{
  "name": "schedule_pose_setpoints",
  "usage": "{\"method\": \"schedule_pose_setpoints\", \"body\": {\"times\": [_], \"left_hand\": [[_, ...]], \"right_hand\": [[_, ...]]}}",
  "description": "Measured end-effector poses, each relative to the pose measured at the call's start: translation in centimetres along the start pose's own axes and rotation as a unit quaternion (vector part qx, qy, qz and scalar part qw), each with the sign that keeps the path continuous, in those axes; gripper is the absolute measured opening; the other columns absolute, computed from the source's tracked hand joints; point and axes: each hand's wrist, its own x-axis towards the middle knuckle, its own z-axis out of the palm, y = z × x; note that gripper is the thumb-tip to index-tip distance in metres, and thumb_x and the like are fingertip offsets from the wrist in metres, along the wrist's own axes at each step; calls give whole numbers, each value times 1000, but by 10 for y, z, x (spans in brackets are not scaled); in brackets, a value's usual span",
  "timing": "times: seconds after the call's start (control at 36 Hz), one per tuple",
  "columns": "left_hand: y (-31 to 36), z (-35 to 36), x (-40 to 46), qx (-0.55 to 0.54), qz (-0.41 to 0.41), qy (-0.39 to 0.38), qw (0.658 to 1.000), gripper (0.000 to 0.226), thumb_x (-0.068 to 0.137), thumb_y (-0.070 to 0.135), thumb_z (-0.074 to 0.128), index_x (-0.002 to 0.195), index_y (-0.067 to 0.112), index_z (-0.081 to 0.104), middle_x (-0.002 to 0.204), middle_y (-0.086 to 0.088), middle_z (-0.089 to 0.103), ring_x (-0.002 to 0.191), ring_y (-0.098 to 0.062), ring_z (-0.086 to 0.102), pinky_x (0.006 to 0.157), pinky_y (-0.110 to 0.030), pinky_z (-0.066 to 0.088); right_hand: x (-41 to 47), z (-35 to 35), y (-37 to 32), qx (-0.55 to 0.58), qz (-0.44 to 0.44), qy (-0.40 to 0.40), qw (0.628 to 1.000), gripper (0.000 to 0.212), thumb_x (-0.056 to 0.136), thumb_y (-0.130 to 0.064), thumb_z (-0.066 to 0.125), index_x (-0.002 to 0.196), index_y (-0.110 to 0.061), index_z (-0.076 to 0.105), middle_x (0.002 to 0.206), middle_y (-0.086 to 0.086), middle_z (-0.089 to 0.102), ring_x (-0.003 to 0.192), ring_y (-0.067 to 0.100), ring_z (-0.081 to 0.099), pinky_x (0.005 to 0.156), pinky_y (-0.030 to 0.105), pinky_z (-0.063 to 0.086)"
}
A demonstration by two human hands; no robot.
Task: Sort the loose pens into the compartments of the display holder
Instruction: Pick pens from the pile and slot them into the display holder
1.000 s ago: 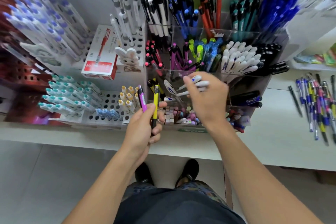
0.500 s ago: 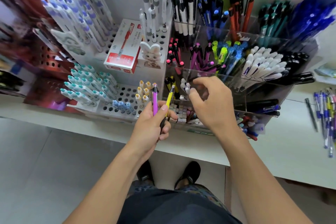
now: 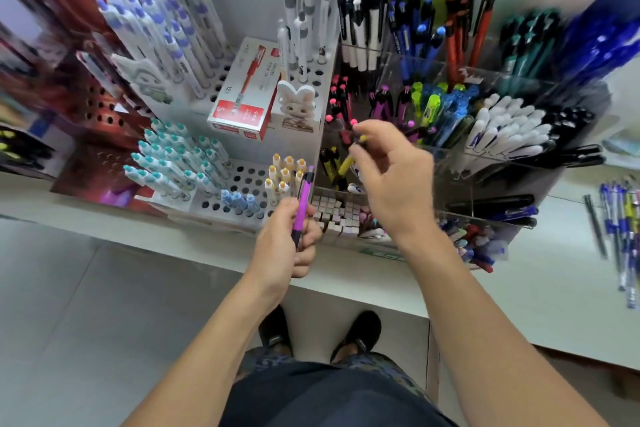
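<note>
- A white perforated rack (image 3: 242, 180) is standing left of the left hand's fingers, holding teal-capped pens (image 3: 173, 159), blue-capped pens (image 3: 239, 201) and yellow-capped pens (image 3: 285, 173) upright in its holes.
- A red and white pen box (image 3: 242, 90) is lying on the rack's upper tier, up and left of both hands, with a rabbit figure (image 3: 298, 104) just beside it.
- The left hand (image 3: 287, 243) is curling its fingers around a purple pen (image 3: 303, 201), holding it roughly upright, just in front of the rack.
- The right hand (image 3: 391, 177) is pinching a yellow pen (image 3: 349, 159) between thumb and forefinger, the other fingers spreading loosely; the pen is tilting down over a front-left compartment of the clear display holder (image 3: 485, 163), where yellow and black pens (image 3: 329, 163) are already standing.
- Beyond those fingers, compartments are holding pink-tipped pens (image 3: 337, 97), purple pens (image 3: 381, 104), green and blue pens (image 3: 440, 104), white pens (image 3: 498, 125) and black pens (image 3: 568, 135).
- Loose pens (image 3: 623, 229) are lying far right of the fingers on the white worktop (image 3: 554, 288).
- A grey tiled floor (image 3: 86, 322) is showing below.
</note>
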Motion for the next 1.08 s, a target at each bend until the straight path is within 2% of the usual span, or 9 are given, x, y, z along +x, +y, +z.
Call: {"method": "schedule_pose_setpoints", "body": {"times": [0.08, 0.22, 0.33, 0.42, 0.5, 0.61, 0.78, 0.92, 1.08], "left_hand": [[3, 1, 0, 5, 16, -7, 1000, 25, 109, 22, 26, 89, 15, 41, 62, 1, 38, 42, -9, 20, 40, -18, 10], [9, 4, -2, 69, 75, 10, 995, 18, 109, 18, 38, 100, 13, 53, 68, 3, 49, 46, -9, 34, 40, -19, 25], [13, 11, 2, 101, 146, 15, 984, 13, 105, 19, 51, 105, 21, 64, 72, 3, 54, 55, -8, 43, 48, -18, 37], [21, 25, 7, 121, 222, -13, 967, 15, 101, 12, 57, 100, 24, 67, 73, 8, 60, 57, -7, 48, 51, -18, 40], [30, 44, 8, 161, 271, -47, 948, 13, 100, 7, 59, 102, 16, 68, 78, 10, 68, 66, -2, 60, 62, -15, 47], [33, 52, 15, 207, 273, 43, 939, 18, 94, 20, 70, 108, 28, 63, 96, 9, 68, 86, -4, 66, 74, -20, 54], [47, 50, 25, 342, 386, 81, 853, 30, 94, 18, 68, 123, 24, 62, 114, 11, 61, 96, -8, 63, 75, -24, 56], [60, 52, 42, 490, 417, 44, 764, 48, 96, 19, 65, 142, 17, 54, 145, 8, 48, 133, -14, 48, 114, -27, 38], [59, 44, 49, 588, 367, 48, 720, 55, 98, 22, 62, 150, 17, 45, 149, 1, 48, 135, -20, 41, 112, -27, 30]], "right_hand": [[-5, 21, 13, -106, 2, -55, 993, 23, 91, -17, 75, 113, -17, 70, 86, 6, 66, 80, 29, 65, 73, 43, 56], [-6, 31, 15, -194, -64, -19, 979, 12, 86, -16, 77, 96, -11, 81, 87, 4, 74, 84, 32, 59, 72, 45, 53], [-8, -1, -14, -22, 20, 1, 1000, 20, 98, -24, 65, 112, -16, 77, 93, -2, 72, 89, 16, 63, 82, 31, 51], [-13, -23, -32, 209, 137, -70, 966, 12, 97, -21, 68, 90, -16, 76, 71, -11, 69, 61, 5, 59, 62, 27, 51], [-16, -31, -31, 230, 161, -45, 959, 12, 97, -18, 69, 85, -16, 73, 61, -10, 62, 53, 6, 52, 52, 27, 46], [-4, -55, -29, 218, 103, 96, 966, 10, 101, -16, 63, 98, -14, 72, 78, 0, 73, 70, 12, 68, 64, 27, 56], [23, -66, -11, 7, -7, 136, 991, 20, 101, -17, 62, 120, -12, 67, 100, 3, 71, 86, 13, 70, 78, 26, 57], [24, -40, 1, -125, -30, 87, 988, 43, 97, -10, 67, 138, -16, 60, 101, 6, 69, 89, 17, 62, 83, 32, 52], [19, -23, 10, -211, -83, 130, 965, 35, 91, -5, 71, 126, -10, 69, 76, 5, 66, 79, 30, 59, 61, 40, 54]]}}
